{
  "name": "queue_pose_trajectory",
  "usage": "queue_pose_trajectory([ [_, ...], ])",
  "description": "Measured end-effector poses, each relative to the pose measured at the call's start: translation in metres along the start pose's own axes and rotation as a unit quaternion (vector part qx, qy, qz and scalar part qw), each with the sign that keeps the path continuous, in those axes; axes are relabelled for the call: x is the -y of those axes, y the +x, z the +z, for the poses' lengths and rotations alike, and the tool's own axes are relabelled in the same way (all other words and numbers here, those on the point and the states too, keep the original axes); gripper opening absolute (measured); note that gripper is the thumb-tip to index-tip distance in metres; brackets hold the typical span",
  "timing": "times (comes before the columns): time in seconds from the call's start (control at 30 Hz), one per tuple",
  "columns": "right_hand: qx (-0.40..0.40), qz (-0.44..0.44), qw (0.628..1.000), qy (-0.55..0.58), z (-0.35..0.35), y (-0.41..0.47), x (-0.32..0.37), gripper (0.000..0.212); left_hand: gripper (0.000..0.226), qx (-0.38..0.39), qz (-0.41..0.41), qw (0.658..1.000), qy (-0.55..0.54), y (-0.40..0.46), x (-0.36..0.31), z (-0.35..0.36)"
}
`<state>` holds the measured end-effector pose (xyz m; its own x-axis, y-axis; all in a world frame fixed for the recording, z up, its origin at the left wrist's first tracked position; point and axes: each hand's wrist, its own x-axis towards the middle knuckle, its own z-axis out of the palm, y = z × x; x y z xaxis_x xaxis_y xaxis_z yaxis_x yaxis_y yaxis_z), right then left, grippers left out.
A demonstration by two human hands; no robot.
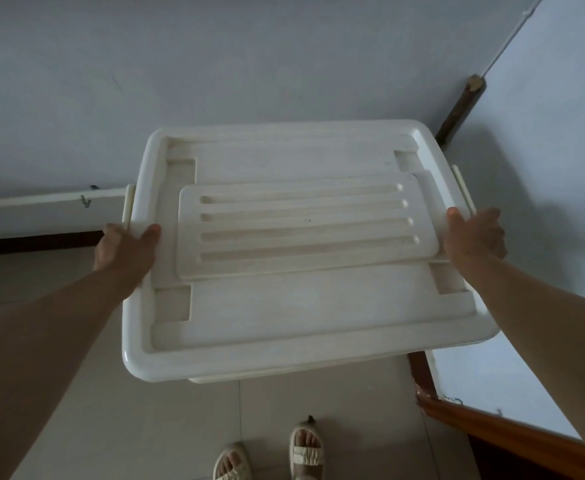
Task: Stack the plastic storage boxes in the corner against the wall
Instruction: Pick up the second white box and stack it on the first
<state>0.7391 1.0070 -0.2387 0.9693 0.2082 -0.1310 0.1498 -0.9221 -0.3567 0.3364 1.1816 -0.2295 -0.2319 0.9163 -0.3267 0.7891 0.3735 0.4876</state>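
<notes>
A large white plastic storage box (284, 313) with a ribbed lid fills the middle of the head view, close to the corner where two pale walls meet. My left hand (125, 249) grips its left edge by the side latch, thumb on the lid. At the opposite edge my right hand (474, 235) grips the rim next to the right latch, with the fingers hidden behind the rim. Under the front edge the rim of another white box (249, 378) shows. Whether the top box rests on it or hangs above it, I cannot tell.
A dark wooden stick (459, 109) leans in the corner behind the box. A dark skirting board (38, 242) runs along the left wall, and brown wooden trim (485, 424) along the right. My sandalled feet (305, 448) stand on the tiled floor.
</notes>
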Motion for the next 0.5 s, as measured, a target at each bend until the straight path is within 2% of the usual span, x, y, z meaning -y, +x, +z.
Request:
queue_pose_trajectory([
  [0.3,-0.009,0.01,1.0,-0.027,0.007,0.015,-0.003,0.058,0.06,-0.025,0.025,0.999,0.035,0.001,-0.013,0.016],
  [0.5,0.005,0.005,0.999,-0.041,0.007,0.013,-0.003,0.057,0.058,-0.007,-0.003,0.999,0.041,-0.006,-0.017,0.014],
])
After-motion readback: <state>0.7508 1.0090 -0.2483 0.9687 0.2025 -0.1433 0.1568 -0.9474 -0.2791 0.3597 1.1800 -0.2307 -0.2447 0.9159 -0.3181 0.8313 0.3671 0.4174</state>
